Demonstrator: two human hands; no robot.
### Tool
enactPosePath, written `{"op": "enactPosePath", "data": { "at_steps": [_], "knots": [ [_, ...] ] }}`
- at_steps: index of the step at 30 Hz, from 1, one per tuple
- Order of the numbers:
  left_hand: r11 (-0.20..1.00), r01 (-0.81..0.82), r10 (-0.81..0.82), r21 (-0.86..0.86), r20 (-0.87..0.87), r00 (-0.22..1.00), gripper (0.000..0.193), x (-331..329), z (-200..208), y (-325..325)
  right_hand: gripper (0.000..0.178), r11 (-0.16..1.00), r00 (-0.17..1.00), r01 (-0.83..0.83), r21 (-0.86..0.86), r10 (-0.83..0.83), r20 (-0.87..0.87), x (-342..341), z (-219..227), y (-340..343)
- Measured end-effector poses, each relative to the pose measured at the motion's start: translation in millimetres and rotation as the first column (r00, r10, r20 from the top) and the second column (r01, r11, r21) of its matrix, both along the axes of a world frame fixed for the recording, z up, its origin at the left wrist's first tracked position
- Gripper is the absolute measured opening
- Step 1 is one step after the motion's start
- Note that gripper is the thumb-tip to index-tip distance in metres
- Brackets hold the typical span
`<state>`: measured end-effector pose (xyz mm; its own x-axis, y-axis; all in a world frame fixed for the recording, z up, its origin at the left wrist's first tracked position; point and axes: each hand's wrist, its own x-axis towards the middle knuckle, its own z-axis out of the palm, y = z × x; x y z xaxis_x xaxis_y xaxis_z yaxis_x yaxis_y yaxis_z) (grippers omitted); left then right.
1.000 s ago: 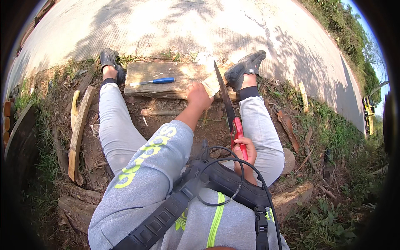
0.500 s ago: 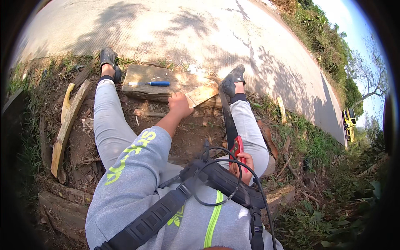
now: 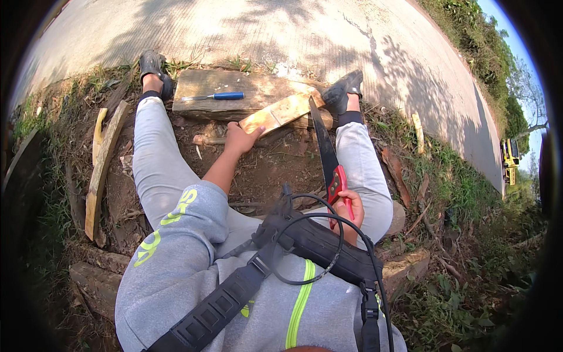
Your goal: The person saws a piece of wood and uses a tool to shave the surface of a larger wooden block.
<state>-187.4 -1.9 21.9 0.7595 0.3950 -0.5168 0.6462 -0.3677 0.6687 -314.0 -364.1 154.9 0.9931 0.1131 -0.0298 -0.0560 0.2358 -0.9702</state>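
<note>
My left hand [image 3: 239, 139] is closed around the near left end of a pale flat wooden piece [image 3: 282, 110]. A line crosses its upper face. Its far right end rests on a weathered wooden beam [image 3: 196, 84]. On my right, my right hand [image 3: 350, 206] grips the red handle of a hand saw [image 3: 324, 144]. The dark blade points away from me, its tip beside the wooden piece's far end; whether they touch I cannot tell. A chisel [image 3: 227, 95] with a blue handle lies on top of the beam.
My feet in dark shoes [image 3: 153, 69] flank the beam. Long wooden strips [image 3: 101, 176] lie at the left, and another pale strip [image 3: 418, 134] lies at the right. A black cable [image 3: 346, 222] loops near my right hand. Beyond the beam runs a concrete road [image 3: 246, 35].
My left hand has moved left to the wooden piece's end, and more of its upper face shows. The saw blade now stands apart from my right lower leg. The whole view has shifted slightly.
</note>
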Motion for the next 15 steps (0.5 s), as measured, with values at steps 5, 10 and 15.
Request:
{"op": "enactPosePath", "data": {
  "at_steps": [5,10,15],
  "knots": [
    [0.410,-0.271,0.277,-0.871,-0.164,0.947,0.062,25,-28,-28,0.022,0.997,0.997,0.064,-0.035,-0.063,0.040,2,21,-2],
    [0.558,-0.069,0.347,-0.827,0.157,0.925,0.052,23,-5,-42,0.022,0.992,0.993,0.115,-0.059,-0.113,0.036,-8,26,-12],
    [0.968,0.223,-0.246,0.112,0.579,0.777,0.048,6,54,22,0.021,0.993,0.992,0.116,-0.031,-0.114,0.061,-1,29,-17]
  ]
}}
